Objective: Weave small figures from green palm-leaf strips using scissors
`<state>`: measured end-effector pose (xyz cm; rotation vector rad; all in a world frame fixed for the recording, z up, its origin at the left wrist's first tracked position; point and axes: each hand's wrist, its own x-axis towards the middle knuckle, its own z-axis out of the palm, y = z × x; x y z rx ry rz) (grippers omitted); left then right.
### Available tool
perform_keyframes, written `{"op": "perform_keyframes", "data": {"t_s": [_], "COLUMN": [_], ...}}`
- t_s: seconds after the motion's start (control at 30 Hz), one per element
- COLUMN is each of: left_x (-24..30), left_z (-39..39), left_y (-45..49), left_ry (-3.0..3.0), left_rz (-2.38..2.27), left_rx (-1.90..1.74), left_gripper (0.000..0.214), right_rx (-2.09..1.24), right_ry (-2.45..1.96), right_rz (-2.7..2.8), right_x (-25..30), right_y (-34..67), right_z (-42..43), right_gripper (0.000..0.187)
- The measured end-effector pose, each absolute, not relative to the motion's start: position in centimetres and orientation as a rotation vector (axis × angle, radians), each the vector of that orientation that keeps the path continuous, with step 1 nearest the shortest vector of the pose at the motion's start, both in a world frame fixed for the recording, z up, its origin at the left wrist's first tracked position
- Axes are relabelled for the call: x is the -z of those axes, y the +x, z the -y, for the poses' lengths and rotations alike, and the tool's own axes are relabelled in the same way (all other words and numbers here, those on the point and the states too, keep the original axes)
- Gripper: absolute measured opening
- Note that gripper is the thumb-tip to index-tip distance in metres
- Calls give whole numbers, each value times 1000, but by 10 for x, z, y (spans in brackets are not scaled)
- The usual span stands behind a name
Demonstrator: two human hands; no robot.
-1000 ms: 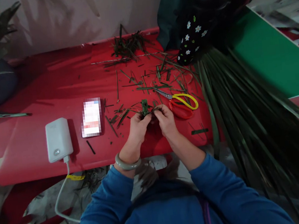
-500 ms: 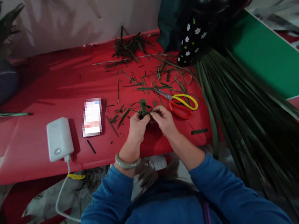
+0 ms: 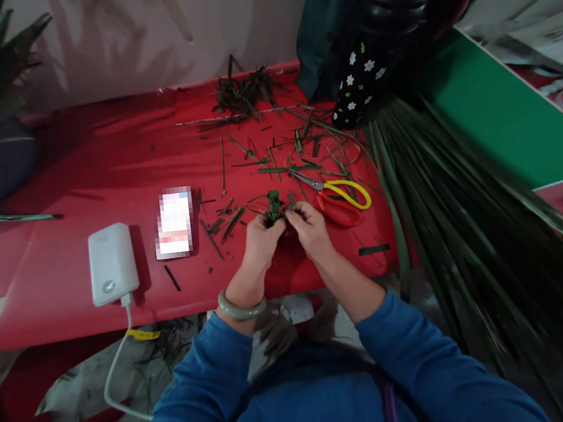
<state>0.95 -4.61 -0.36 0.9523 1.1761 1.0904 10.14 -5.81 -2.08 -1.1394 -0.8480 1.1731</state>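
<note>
Near the front of the red table, my left hand (image 3: 263, 241) is closed on a small green woven leaf piece (image 3: 274, 204), its upper part standing up above the fingers. My right hand (image 3: 308, 227) meets it from the other side, thumb and forefinger pinched at the piece's edge on what looks like a thin leaf strip. The fingers hide the lower part of the piece. Just right of my right hand lie scissors (image 3: 332, 192) with one yellow and one red handle loop, their blades pointing up and left. Cut leaf strips (image 3: 232, 223) lie around both hands.
A phone (image 3: 175, 222) and a white power bank (image 3: 113, 263) with a cable lie left on the red table (image 3: 118, 141). Leaf scraps (image 3: 243, 91) are heaped at the back. Long palm leaves (image 3: 432, 208) hang over the right side beside a green board (image 3: 507, 113).
The woven piece has tilted and shifted slightly to the right between my fingers. Both hands stay together, with only small finger movements; the camera view has shifted a little.
</note>
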Motion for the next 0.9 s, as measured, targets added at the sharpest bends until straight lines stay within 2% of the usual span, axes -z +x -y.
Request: {"op": "perform_keyframes", "data": {"t_s": [0.4,0.9], "left_x": [6,7], "left_z": [45,46], "left_y": [7,6], "left_ry": [766,844], "left_rz": [-1035,-1041], "left_rx": [-1170,-1122], "left_gripper": [14,16], "right_rx": [-1193,-1170], "right_ry": [-1153,-1161], "right_rz": [885,844], "right_x": [23,21], "right_y": [101,101], "right_z": [56,58], "right_gripper": [14,14]}}
